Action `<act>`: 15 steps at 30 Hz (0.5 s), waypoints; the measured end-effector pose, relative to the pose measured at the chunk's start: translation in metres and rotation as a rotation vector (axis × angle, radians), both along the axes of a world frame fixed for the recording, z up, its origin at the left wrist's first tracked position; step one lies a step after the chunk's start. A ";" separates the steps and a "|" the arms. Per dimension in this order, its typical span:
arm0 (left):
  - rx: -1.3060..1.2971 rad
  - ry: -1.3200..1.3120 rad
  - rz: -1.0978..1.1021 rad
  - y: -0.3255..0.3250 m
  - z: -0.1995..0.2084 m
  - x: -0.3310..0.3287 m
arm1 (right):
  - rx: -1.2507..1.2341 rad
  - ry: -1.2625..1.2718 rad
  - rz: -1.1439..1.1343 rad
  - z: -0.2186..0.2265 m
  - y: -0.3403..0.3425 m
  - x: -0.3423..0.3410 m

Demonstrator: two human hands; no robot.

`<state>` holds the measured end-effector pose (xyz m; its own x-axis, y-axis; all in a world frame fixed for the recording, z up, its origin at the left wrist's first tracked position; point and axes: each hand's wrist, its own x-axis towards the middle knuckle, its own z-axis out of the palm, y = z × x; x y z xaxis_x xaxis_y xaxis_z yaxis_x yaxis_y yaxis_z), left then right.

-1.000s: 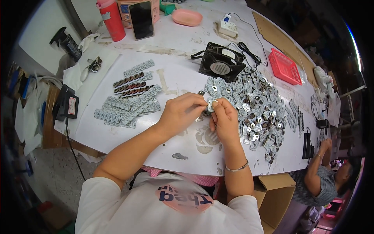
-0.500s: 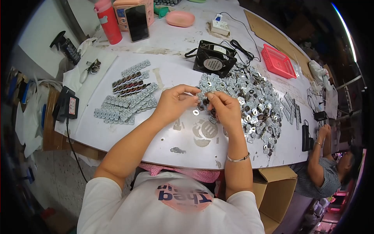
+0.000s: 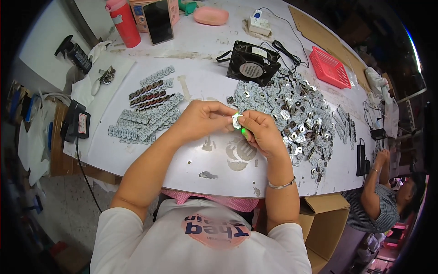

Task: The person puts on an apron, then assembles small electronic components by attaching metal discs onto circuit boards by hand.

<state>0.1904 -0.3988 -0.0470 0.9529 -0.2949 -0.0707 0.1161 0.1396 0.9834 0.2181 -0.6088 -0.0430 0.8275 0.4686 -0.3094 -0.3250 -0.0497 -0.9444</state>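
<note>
A small, flat, pale metal piece (image 3: pixel 236 121) is pinched between the fingertips of both hands, over the near left edge of the pile. My left hand (image 3: pixel 200 119) grips its left side with thumb and fingers together. From the right, my right hand (image 3: pixel 261 131) closes thumb and forefinger on it. Bright green light (image 3: pixel 243 132) shows at the right fingertips; its source cannot be made out. Just beyond lies a heap of similar small metal pieces (image 3: pixel 273 102), some with dark round parts. To the left are rows of joined grey strips (image 3: pixel 150 121) and rows of dark round pieces (image 3: pixel 148 98).
A black fan (image 3: pixel 252 64) stands behind the heap, near a pink basket (image 3: pixel 329 68) and a white power socket (image 3: pixel 259 26). Far left are a phone (image 3: pixel 158 23) and red bottle (image 3: pixel 124 25). A cardboard box (image 3: pixel 326 223) sits below the table edge. Another person (image 3: pixel 374 201) works at right.
My hands have come together on the small metal piece. Green light now shows at the fingertips. A loose pale piece seen on the table below my hands is no longer visible there.
</note>
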 end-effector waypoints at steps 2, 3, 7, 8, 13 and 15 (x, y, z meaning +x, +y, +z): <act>0.013 0.026 -0.028 0.001 0.002 0.001 | 0.012 0.031 0.010 0.002 -0.001 0.001; -0.006 0.023 -0.019 0.000 0.003 0.001 | 0.024 0.057 0.017 0.002 -0.001 0.001; -0.126 -0.011 0.095 -0.009 -0.003 0.004 | 0.085 0.088 -0.083 0.004 0.004 0.001; -0.125 -0.011 0.094 -0.010 -0.005 0.004 | 0.110 0.093 -0.104 0.005 0.005 0.001; 0.126 -0.233 0.193 -0.014 -0.008 0.000 | 0.172 0.115 -0.142 0.003 0.006 0.000; 0.142 -0.261 0.197 -0.015 -0.014 -0.001 | 0.143 0.121 -0.150 0.006 0.007 -0.004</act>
